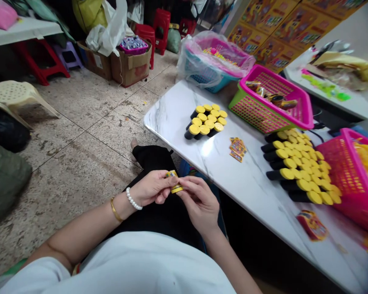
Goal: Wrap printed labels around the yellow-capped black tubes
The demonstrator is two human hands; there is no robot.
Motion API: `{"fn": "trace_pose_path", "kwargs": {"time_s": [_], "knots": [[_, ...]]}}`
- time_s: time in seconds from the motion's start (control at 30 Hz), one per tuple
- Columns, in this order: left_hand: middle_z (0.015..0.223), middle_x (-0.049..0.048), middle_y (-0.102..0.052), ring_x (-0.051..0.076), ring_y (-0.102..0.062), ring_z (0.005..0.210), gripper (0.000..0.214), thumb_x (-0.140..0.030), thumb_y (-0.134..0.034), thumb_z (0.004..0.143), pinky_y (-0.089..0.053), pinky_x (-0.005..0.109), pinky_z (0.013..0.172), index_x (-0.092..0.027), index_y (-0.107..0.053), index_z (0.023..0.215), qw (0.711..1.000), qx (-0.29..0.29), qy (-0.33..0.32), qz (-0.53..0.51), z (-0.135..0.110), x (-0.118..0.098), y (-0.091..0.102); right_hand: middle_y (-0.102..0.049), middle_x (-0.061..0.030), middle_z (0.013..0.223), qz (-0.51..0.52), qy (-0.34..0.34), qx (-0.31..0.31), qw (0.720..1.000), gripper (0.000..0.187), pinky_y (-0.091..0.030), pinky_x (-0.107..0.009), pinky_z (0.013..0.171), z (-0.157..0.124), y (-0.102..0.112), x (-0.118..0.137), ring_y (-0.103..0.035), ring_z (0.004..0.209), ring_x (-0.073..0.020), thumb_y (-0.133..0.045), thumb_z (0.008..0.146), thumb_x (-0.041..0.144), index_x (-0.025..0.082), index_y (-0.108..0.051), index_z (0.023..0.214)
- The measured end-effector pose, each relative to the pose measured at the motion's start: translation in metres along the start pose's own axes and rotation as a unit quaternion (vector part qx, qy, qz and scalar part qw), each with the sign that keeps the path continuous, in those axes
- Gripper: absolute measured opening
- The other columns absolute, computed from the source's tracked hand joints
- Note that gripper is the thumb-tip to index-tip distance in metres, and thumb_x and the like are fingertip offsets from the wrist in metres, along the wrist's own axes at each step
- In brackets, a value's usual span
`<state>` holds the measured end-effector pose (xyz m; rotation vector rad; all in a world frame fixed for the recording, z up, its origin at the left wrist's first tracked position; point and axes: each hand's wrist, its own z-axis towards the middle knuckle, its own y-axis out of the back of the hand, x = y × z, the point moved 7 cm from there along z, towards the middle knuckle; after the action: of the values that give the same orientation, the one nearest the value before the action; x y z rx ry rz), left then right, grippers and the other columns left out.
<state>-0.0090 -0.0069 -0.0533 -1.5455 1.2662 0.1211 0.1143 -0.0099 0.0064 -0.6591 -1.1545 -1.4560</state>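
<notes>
Above my lap, both hands meet at a small yellow-capped tube [177,188] with a colourful printed label. My left hand [153,187], wearing a white bead bracelet, grips it from the left with the thumb on top. From the other side, the fingers and thumb of my right hand [200,202] pinch it; part of the tube is hidden behind them. Black tubes with yellow caps [207,118] stand grouped on the marble-patterned table [184,102]. A larger group of the same tubes [306,167] lies farther right. Small printed labels [237,149] lie loose between the groups.
A stack of printed labels [313,225] is near the table's right part. Pink-and-green [270,98] and pink baskets [349,175] stand along the far side. Beyond are a plastic-wrapped basket [214,61] and printed cartons [272,28]. A beige stool [15,96] is left.
</notes>
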Motion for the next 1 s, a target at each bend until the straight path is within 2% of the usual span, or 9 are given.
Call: {"fn": "trace_pose_path", "kwargs": {"time_s": [0.07,0.17,0.23,0.33,0.43,0.53,0.67,0.87,1.0], "knots": [[0.040,-0.0089,-0.049,0.004,-0.033,0.025,0.052,-0.060,-0.079,0.068,-0.023,0.015,0.027,-0.017,-0.051,0.078,1.000,0.012,0.001,-0.019,-0.001,0.003,-0.003,-0.071,-0.0047,0.098,-0.006,0.015,0.022,1.000,0.030,-0.062,-0.033,0.073,0.001,-0.001,0.004,-0.070,0.086,-0.0181,-0.073,0.083,0.012,0.032,-0.077,0.104],[0.037,-0.0095,-0.046,0.005,-0.030,0.023,0.053,-0.065,-0.073,0.072,-0.022,0.016,0.027,-0.017,-0.053,0.081,0.999,0.039,0.001,-0.028,-0.003,0.004,-0.008,-0.070,-0.0023,0.088,0.001,0.046,-0.006,0.999,0.027,-0.062,-0.032,0.068,0.001,0.004,0.008,-0.069,0.075,-0.0161,-0.076,0.079,0.009,0.032,-0.079,0.094],[0.035,-0.0102,-0.044,0.004,-0.027,0.022,0.053,-0.066,-0.073,0.072,-0.019,0.016,0.026,-0.017,-0.053,0.078,1.000,0.025,-0.001,-0.015,-0.003,0.004,-0.007,-0.069,-0.0018,0.085,-0.006,0.061,-0.012,0.998,0.027,-0.062,-0.030,0.064,0.000,0.003,0.009,-0.069,0.071,-0.0153,-0.074,0.081,0.008,0.032,-0.078,0.094],[0.035,-0.0114,-0.040,0.003,-0.024,0.022,0.055,-0.066,-0.075,0.068,-0.016,0.015,0.026,-0.018,-0.050,0.073,1.000,-0.016,-0.004,-0.016,-0.001,0.006,-0.001,-0.067,-0.0033,0.091,-0.049,0.080,0.024,0.995,0.033,-0.062,-0.030,0.067,0.000,-0.004,0.009,-0.069,0.076,-0.0156,-0.070,0.084,0.008,0.033,-0.076,0.105],[0.035,-0.0113,-0.040,0.003,-0.023,0.023,0.055,-0.067,-0.074,0.068,-0.018,0.016,0.026,-0.018,-0.050,0.073,0.999,-0.019,-0.001,-0.035,0.000,0.007,0.000,-0.063,-0.0029,0.094,-0.079,0.103,0.042,0.991,0.036,-0.059,-0.027,0.065,0.001,-0.007,0.011,-0.067,0.076,-0.0132,-0.070,0.084,0.007,0.033,-0.076,0.107],[0.034,-0.0110,-0.041,0.003,-0.023,0.022,0.054,-0.066,-0.075,0.068,-0.019,0.016,0.026,-0.017,-0.052,0.075,1.000,0.001,0.005,-0.030,0.000,0.007,-0.002,-0.060,-0.0012,0.089,-0.071,0.104,0.016,0.992,0.036,-0.057,-0.024,0.061,0.000,-0.003,0.013,-0.064,0.070,-0.0109,-0.071,0.082,0.005,0.034,-0.077,0.104],[0.034,-0.0112,-0.041,0.003,-0.024,0.023,0.054,-0.068,-0.072,0.070,-0.015,0.015,0.026,-0.018,-0.051,0.077,1.000,-0.020,-0.008,0.018,0.002,0.005,-0.004,-0.063,-0.0030,0.093,-0.076,0.076,0.005,0.994,0.035,-0.059,-0.027,0.065,0.003,0.001,0.013,-0.066,0.077,-0.0142,-0.072,0.083,0.009,0.033,-0.076,0.108],[0.034,-0.0113,-0.039,0.003,-0.021,0.023,0.054,-0.068,-0.070,0.072,-0.017,0.016,0.027,-0.018,-0.051,0.076,0.998,-0.009,-0.024,-0.050,0.014,-0.002,-0.016,-0.058,-0.0012,0.086,-0.093,0.118,-0.020,0.988,0.026,-0.052,-0.021,0.050,0.010,0.011,0.022,-0.060,0.061,-0.0092,-0.067,0.084,0.005,0.028,-0.075,0.094],[0.035,-0.0108,-0.040,0.003,-0.022,0.024,0.054,-0.067,-0.072,0.071,-0.017,0.015,0.027,-0.018,-0.051,0.075,0.999,0.020,-0.028,0.006,0.015,-0.020,-0.031,-0.058,-0.0015,0.088,-0.070,0.122,-0.074,0.987,0.022,-0.056,-0.023,0.058,0.011,0.022,0.028,-0.062,0.067,-0.0108,-0.065,0.085,0.005,0.026,-0.069,0.087]]}}
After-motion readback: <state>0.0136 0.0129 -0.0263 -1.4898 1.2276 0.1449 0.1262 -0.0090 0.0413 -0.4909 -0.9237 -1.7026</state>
